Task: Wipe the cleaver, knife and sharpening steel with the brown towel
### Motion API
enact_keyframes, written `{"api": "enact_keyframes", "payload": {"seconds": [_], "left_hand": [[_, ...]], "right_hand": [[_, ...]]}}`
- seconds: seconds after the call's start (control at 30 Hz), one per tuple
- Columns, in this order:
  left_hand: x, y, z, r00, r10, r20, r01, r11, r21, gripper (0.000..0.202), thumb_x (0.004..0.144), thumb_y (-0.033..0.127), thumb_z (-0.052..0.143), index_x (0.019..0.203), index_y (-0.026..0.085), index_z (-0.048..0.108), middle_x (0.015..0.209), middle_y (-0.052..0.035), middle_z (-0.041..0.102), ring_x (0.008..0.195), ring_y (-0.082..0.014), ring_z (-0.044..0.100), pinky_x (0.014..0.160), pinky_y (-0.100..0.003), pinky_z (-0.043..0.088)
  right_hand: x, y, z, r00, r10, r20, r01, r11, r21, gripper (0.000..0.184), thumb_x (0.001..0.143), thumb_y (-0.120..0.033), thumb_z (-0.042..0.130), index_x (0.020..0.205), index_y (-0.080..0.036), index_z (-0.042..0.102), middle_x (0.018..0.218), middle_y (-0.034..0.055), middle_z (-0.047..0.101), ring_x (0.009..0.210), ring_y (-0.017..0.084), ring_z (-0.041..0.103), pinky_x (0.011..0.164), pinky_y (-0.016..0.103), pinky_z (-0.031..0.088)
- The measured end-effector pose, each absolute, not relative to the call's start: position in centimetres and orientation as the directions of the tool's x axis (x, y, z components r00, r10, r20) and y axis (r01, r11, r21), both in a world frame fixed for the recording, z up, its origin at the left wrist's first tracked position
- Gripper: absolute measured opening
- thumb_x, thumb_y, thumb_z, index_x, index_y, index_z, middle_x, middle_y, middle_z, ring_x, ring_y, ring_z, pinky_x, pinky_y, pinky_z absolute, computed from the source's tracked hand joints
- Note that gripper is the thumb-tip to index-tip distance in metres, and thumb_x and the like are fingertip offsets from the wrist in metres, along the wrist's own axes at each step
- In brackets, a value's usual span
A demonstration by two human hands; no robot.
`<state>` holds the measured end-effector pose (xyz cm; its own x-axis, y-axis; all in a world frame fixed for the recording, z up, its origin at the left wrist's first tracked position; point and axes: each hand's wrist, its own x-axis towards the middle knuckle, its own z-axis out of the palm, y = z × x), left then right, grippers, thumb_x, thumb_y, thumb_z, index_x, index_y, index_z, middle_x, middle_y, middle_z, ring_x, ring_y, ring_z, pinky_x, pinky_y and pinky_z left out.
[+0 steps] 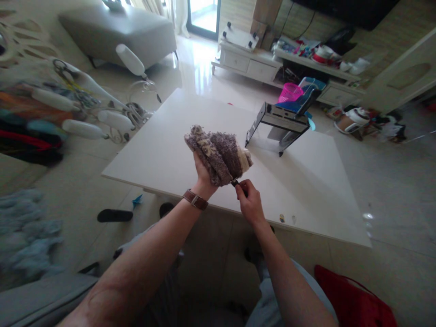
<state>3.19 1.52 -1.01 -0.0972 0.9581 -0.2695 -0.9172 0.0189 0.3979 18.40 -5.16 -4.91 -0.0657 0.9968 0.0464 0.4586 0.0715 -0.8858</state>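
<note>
My left hand (203, 175), with a brown watch strap on its wrist, is closed round a bunched, fluffy brown-and-cream cloth (223, 154) above the near side of the white table. In my right hand (250, 202) is the black handle (235, 183) of a tool, held at the cloth's lower edge. The tool's far end is hidden in or behind the cloth, so its kind does not show. Beyond the cloth, to the right, a black-and-silver framed device (284, 119) stands on legs on the white table (153, 150).
Two small bits (282, 218) lie near the table's front edge. Behind the framed device is a pink basket (290, 92). A lamp with white shades (116, 120) is on the left, a red bag (350, 299) on the floor at lower right.
</note>
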Motion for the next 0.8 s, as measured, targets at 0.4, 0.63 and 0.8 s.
{"api": "enact_keyframes", "payload": {"seconds": [0.4, 0.63, 0.8], "left_hand": [[1.2, 1.5, -1.5, -0.158, 0.918, -0.364, -0.927, -0.011, 0.375, 0.068, 0.093, 0.073, 0.027, 0.105, 0.023, 0.073, 0.11, -0.0102, 0.076, 0.124, -0.0352, 0.062, 0.106, -0.055, 0.051], [-0.6, 1.5, -0.6, -0.166, 0.944, -0.285, -0.934, -0.058, 0.353, 0.067, 0.092, 0.073, 0.026, 0.097, 0.024, 0.071, 0.102, -0.0117, 0.076, 0.121, -0.039, 0.063, 0.103, -0.064, 0.049], [-1.2, 1.5, 0.1, -0.18, 0.943, -0.28, -0.92, -0.061, 0.386, 0.077, 0.091, 0.076, 0.018, 0.099, 0.021, 0.072, 0.103, -0.0148, 0.075, 0.118, -0.039, 0.065, 0.103, -0.063, 0.05]], "right_hand": [[20.0, -6.0, -6.7, -0.313, 0.931, -0.19, 0.453, -0.03, -0.891, 0.051, 0.1, -0.056, 0.041, 0.071, -0.02, 0.06, 0.057, -0.0029, 0.055, 0.052, 0.011, 0.048, 0.055, 0.024, 0.034], [21.0, -6.5, -6.2, -0.317, 0.94, -0.124, 0.492, 0.051, -0.869, 0.03, 0.091, -0.05, 0.062, 0.087, -0.021, 0.061, 0.071, -0.0036, 0.058, 0.065, 0.013, 0.05, 0.062, 0.025, 0.037], [21.7, -6.1, -4.8, -0.31, 0.941, -0.137, 0.497, 0.038, -0.867, 0.025, 0.087, -0.042, 0.066, 0.076, -0.021, 0.058, 0.063, -0.0057, 0.051, 0.062, 0.012, 0.045, 0.06, 0.026, 0.033]]}}
